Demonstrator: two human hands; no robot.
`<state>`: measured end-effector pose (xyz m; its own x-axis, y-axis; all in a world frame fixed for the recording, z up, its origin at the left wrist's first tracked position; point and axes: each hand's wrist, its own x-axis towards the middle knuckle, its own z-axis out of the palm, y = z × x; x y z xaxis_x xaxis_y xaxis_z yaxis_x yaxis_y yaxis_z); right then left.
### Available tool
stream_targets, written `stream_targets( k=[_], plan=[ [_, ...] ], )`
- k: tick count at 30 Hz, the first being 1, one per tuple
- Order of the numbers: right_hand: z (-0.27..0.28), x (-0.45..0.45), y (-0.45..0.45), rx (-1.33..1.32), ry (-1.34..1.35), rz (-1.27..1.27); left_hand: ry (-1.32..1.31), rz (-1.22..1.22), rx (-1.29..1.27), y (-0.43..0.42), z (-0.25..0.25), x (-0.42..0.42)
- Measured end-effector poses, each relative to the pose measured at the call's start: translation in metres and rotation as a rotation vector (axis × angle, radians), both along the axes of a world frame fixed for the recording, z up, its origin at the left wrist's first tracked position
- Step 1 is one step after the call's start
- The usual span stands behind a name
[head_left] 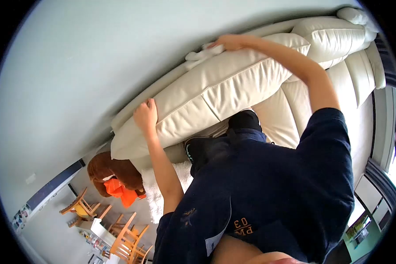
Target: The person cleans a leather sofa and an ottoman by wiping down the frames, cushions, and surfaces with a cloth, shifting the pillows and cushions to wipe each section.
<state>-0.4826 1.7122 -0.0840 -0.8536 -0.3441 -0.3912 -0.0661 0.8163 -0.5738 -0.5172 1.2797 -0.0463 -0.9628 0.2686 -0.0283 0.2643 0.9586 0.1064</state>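
My right hand [231, 42] reaches over the top of a long cream leather sofa cushion [233, 88]. Its fingers are closed on a crumpled white cloth [203, 55], which lies along the sofa's back ridge beside the wall. Toward the other end of the same cushion, my left hand [146, 116] grips the upper edge, with the fingers curled and partly hidden. Below the cushion, my legs in dark clothing stand against the sofa seat [279, 116].
A grey wall [97, 57] runs behind the sofa. More cushions [334, 39] continue at the right. A brown plush toy [114, 171] with orange fabric and a white fluffy throw [156, 193] are at the lower left, near wooden chairs [127, 242]. A window [395, 141] is at the right.
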Motion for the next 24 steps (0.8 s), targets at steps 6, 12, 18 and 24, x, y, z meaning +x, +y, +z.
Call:
stream_targets(
  k=[6,12,18,24],
  plan=[
    [-0.010,0.087,0.168,0.490,0.033,-0.413,-0.016,0.025,0.070,0.000,-0.006,0.003],
    [-0.006,0.126,0.211,0.985,0.007,-0.668,-0.059,0.025,0.020,0.002,0.001,-0.004],
    [0.028,0.154,0.009,0.636,0.882,-1.104,0.066,-0.089,0.181,0.009,0.007,0.007],
    [0.020,0.112,-0.076,0.591,0.867,-1.506,0.085,-0.596,0.460,0.074,0.023,0.048]
  ],
)
